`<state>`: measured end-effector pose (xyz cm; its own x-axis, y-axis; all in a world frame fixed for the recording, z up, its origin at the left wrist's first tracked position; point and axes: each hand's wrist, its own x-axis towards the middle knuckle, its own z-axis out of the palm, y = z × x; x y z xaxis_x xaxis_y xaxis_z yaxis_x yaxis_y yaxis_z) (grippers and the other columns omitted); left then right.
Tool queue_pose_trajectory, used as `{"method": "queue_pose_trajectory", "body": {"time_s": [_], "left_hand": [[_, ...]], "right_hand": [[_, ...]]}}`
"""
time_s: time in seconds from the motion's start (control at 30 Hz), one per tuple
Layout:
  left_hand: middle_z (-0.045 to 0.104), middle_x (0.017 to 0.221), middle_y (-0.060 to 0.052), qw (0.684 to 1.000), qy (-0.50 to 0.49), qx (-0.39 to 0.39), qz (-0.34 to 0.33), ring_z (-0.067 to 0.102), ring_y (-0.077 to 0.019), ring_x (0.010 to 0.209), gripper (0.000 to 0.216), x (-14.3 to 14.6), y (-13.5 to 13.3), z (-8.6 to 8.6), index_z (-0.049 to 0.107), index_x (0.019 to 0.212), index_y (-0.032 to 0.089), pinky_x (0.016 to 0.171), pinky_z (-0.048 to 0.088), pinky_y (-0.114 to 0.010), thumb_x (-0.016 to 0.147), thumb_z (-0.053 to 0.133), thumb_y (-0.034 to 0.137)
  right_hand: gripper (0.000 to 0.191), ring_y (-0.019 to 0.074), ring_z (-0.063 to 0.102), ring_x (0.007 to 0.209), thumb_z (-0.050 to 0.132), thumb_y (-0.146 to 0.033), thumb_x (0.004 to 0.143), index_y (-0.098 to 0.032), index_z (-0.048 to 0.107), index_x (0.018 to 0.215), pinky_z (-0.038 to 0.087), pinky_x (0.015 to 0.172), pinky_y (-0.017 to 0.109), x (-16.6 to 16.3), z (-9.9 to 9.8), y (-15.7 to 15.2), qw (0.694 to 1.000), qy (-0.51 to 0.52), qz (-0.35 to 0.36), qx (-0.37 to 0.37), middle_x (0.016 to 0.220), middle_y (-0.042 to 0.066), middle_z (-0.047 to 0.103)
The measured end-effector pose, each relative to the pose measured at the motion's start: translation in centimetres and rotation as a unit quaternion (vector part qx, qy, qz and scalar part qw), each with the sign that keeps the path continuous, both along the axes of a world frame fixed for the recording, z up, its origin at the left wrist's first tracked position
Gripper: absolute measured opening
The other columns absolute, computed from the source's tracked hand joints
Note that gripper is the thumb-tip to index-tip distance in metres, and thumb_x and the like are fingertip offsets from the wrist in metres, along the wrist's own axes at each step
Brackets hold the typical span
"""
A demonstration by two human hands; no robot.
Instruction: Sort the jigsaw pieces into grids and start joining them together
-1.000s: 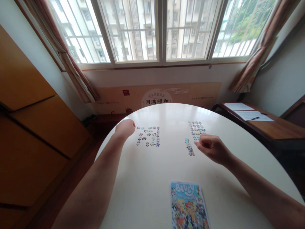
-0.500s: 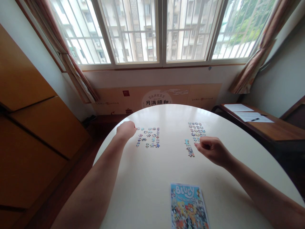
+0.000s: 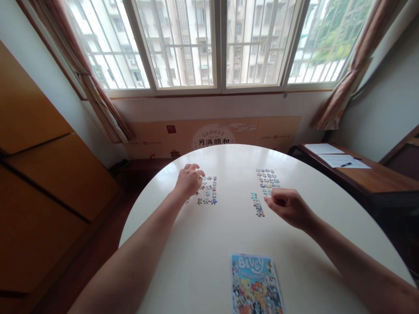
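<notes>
On the round white table (image 3: 203, 235) lie two groups of small jigsaw pieces. My left hand (image 3: 189, 179) hovers over the left group of loose pieces (image 3: 208, 191), fingers spread and curled downward, covering its left part. My right hand (image 3: 288, 206) rests loosely curled beside a short joined strip of pieces (image 3: 258, 204), just below the right group of pieces (image 3: 267, 179). Whether its pinched fingertips hold a piece is too small to tell.
A colourful Bluey picture card (image 3: 255, 285) lies at the table's near edge. A wooden side table (image 3: 366, 174) with papers (image 3: 340, 160) and a pen stands at the right. Wooden cabinets (image 3: 39, 183) line the left wall. Windows and curtains are behind.
My left hand has moved right from the edge of the left piece group to above it, and its fist has loosened into spread fingers. My right hand has barely shifted.
</notes>
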<state>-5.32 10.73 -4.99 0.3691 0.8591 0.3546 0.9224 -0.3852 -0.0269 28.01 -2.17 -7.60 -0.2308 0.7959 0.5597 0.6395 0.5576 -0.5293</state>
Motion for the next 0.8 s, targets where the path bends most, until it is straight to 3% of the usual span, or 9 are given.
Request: {"method": "queue_pose_trajectory", "body": {"time_s": [0.2, 0.33, 0.63, 0.7, 0.8], "left_hand": [[0.049, 0.15, -0.007, 0.999, 0.022, -0.027, 0.009, 0.033, -0.0304, 0.144, 0.038, 2.1, -0.3, -1.3, 0.078, 0.11, 0.028, 0.115, 0.029, -0.049, 0.093, 0.044, 0.029], [0.041, 0.157, -0.006, 0.997, 0.027, -0.07, 0.033, 0.024, -0.0321, 0.149, 0.042, 2.7, -0.3, -1.3, 0.076, 0.115, 0.03, 0.118, 0.02, -0.057, 0.095, 0.039, 0.03], [0.025, 0.165, -0.004, 0.975, 0.053, -0.206, 0.062, 0.007, -0.0346, 0.154, 0.048, 5.3, 3.1, 0.8, 0.066, 0.133, 0.034, 0.118, 0.009, -0.066, 0.096, 0.035, 0.035], [0.025, 0.165, -0.003, 0.971, 0.053, -0.229, 0.039, 0.008, -0.035, 0.153, 0.047, 6.4, 3.4, 1.3, 0.066, 0.133, 0.035, 0.118, 0.01, -0.065, 0.095, 0.037, 0.035], [0.031, 0.163, 0.0, 0.971, 0.065, -0.223, -0.057, 0.013, -0.0343, 0.153, 0.042, 7.9, 2.4, 1.6, 0.071, 0.125, 0.036, 0.12, 0.014, -0.059, 0.091, 0.046, 0.032]], "right_hand": [[0.044, 0.01, 0.026, 0.054, 0.057, -0.022, 0.088, -0.021, 0.022, 0.061, 0.024, 0.053, 0.027, 0.0, 0.4, -0.1, 1.0, 0.013, 0.001, -0.005, 0.057, -0.005, 0.026], [0.044, 0.0098, 0.026, 0.054, 0.056, -0.02, 0.088, -0.021, 0.021, 0.061, 0.024, 0.053, 0.026, -0.1, 0.8, -0.1, 1.0, 0.014, 0.007, 0.0, 0.057, -0.005, 0.026], [0.044, 0.0089, 0.026, 0.054, 0.055, -0.016, 0.087, -0.02, 0.02, 0.061, 0.024, 0.053, 0.025, -0.4, 0.9, 0.1, 0.999, 0.03, 0.027, 0.017, 0.057, -0.005, 0.026], [0.044, 0.0088, 0.027, 0.055, 0.056, -0.016, 0.086, -0.02, 0.02, 0.061, 0.024, 0.054, 0.024, -0.3, 0.9, 0.2, 0.999, 0.033, 0.024, 0.017, 0.057, -0.005, 0.026], [0.044, 0.0087, 0.026, 0.055, 0.056, -0.017, 0.086, -0.02, 0.021, 0.06, 0.024, 0.054, 0.024, -0.2, 1.1, 0.3, 0.999, 0.034, 0.02, 0.018, 0.057, -0.006, 0.026]]}}
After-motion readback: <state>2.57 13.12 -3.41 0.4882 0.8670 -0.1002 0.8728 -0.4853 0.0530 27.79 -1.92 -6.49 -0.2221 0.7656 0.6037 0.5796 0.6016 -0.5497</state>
